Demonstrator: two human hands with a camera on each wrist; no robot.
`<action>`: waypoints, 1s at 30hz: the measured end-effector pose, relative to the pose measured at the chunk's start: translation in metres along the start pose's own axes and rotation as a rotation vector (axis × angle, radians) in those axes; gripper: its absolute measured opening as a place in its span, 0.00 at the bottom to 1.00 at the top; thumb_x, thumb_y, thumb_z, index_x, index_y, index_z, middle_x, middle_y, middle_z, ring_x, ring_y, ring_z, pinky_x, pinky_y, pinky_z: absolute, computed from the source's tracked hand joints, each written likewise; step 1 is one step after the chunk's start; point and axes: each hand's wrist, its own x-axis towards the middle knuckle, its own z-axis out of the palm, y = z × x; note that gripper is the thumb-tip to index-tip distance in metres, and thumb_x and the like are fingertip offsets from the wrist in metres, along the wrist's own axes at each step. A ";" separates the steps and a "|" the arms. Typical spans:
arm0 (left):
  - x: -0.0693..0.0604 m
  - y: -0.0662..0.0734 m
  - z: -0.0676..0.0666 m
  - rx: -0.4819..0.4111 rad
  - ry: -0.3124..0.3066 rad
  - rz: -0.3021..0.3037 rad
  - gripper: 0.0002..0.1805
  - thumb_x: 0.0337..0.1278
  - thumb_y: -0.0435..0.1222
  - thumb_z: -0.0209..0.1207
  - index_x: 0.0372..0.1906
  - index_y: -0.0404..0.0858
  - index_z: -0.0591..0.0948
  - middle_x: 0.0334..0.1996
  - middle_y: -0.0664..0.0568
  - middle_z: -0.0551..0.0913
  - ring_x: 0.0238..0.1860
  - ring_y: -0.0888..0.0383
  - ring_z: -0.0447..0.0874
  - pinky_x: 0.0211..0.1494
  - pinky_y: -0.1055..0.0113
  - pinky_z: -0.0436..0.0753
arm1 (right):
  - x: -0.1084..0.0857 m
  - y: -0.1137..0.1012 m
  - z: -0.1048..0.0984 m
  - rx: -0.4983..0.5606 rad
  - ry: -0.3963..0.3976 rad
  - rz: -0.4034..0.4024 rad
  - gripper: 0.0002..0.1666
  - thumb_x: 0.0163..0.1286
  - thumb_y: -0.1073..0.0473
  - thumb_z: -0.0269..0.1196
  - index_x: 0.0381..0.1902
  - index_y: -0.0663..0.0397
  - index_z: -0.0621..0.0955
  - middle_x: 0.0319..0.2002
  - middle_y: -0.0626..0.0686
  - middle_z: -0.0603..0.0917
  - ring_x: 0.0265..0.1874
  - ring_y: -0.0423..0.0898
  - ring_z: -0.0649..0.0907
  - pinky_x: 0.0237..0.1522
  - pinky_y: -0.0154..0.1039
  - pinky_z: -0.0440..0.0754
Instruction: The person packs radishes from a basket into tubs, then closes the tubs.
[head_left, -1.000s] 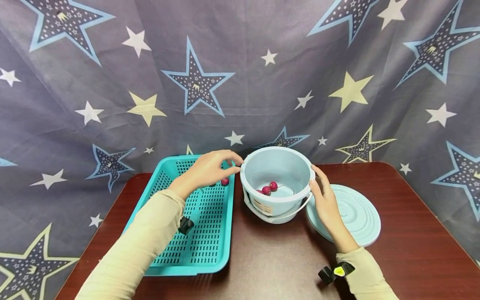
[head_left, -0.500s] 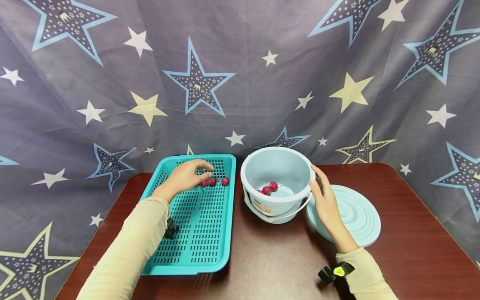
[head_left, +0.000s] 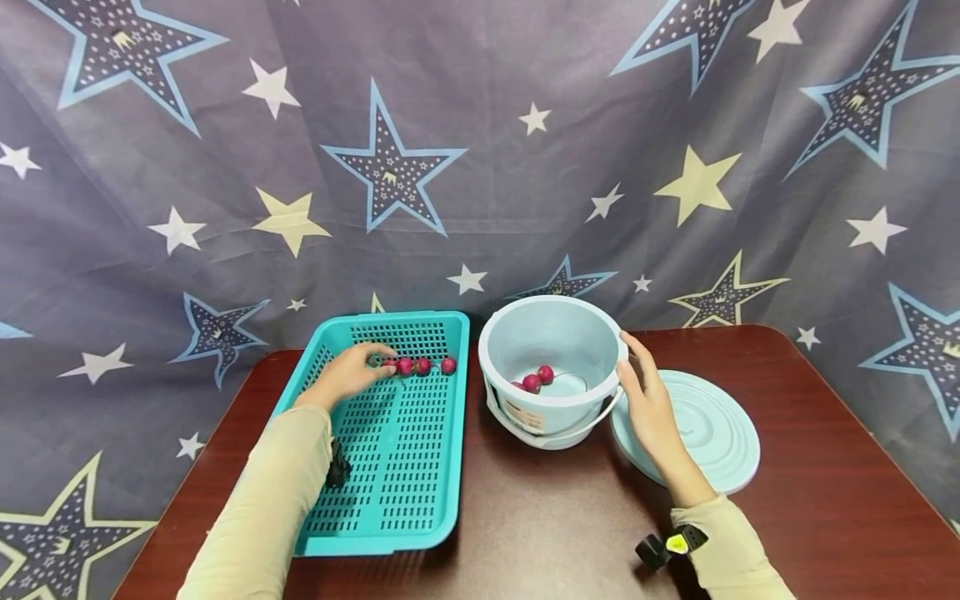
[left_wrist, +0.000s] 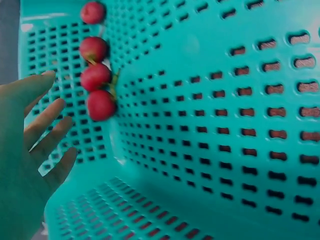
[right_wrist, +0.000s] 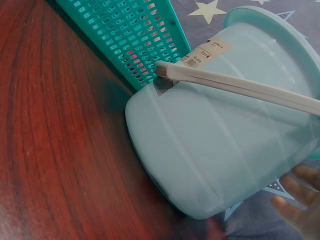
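My left hand (head_left: 347, 377) is inside the teal plastic basket (head_left: 455, 467), beside the leftmost of several small red radishes (head_left: 405, 367) lined up near its far end. In the left wrist view the fingers are spread, and a gap shows between them and the radishes (left_wrist: 95, 77). A pale blue bucket (head_left: 551, 417) with a white handle stands right of the basket; red radishes (head_left: 532, 383) lie on its bottom. My right hand (head_left: 651, 408) touches the right side of the bucket's rim with extended fingers. The right wrist view shows part of that hand beside the bucket (right_wrist: 220, 140).
A round pale blue lid (head_left: 720, 433) lies on the dark red wooden table (head_left: 540, 517), right of the bucket and partly behind my right forearm. A grey curtain (head_left: 480, 167) with stars hangs behind the table.
My left hand has moved left and down, from beside the bucket's left rim to the radishes in the basket, uncovering several of them. The right hand stays at the bucket.
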 end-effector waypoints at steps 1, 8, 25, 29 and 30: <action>0.001 -0.002 0.002 -0.007 0.000 -0.010 0.20 0.71 0.42 0.57 0.64 0.43 0.78 0.63 0.42 0.75 0.59 0.41 0.75 0.56 0.40 0.73 | 0.000 0.001 0.000 -0.003 -0.002 -0.001 0.29 0.81 0.53 0.48 0.76 0.45 0.62 0.66 0.60 0.72 0.60 0.45 0.72 0.56 0.26 0.66; 0.005 -0.011 0.010 -0.037 -0.013 -0.053 0.21 0.71 0.40 0.57 0.66 0.42 0.76 0.63 0.39 0.74 0.57 0.41 0.76 0.52 0.43 0.76 | 0.000 0.003 0.002 -0.002 -0.005 -0.004 0.29 0.81 0.54 0.48 0.76 0.46 0.62 0.66 0.60 0.73 0.58 0.41 0.72 0.56 0.26 0.66; 0.018 -0.018 0.025 0.026 0.014 -0.159 0.23 0.69 0.39 0.58 0.66 0.39 0.74 0.59 0.37 0.77 0.53 0.40 0.78 0.47 0.44 0.76 | 0.001 0.002 0.002 0.009 0.007 -0.008 0.28 0.81 0.53 0.49 0.75 0.43 0.63 0.64 0.59 0.74 0.57 0.41 0.73 0.56 0.27 0.67; 0.021 -0.015 0.028 0.031 0.044 -0.203 0.22 0.68 0.40 0.59 0.64 0.42 0.76 0.53 0.40 0.80 0.47 0.44 0.80 0.42 0.48 0.75 | 0.001 0.001 0.001 0.005 0.011 -0.005 0.28 0.81 0.53 0.48 0.75 0.43 0.63 0.63 0.59 0.74 0.56 0.41 0.73 0.56 0.27 0.67; 0.022 -0.014 0.028 0.033 0.050 -0.209 0.21 0.67 0.40 0.59 0.63 0.42 0.76 0.52 0.41 0.81 0.46 0.44 0.80 0.42 0.47 0.74 | 0.001 0.001 0.001 0.006 0.011 -0.004 0.28 0.81 0.53 0.48 0.75 0.44 0.63 0.63 0.60 0.75 0.56 0.41 0.73 0.56 0.27 0.67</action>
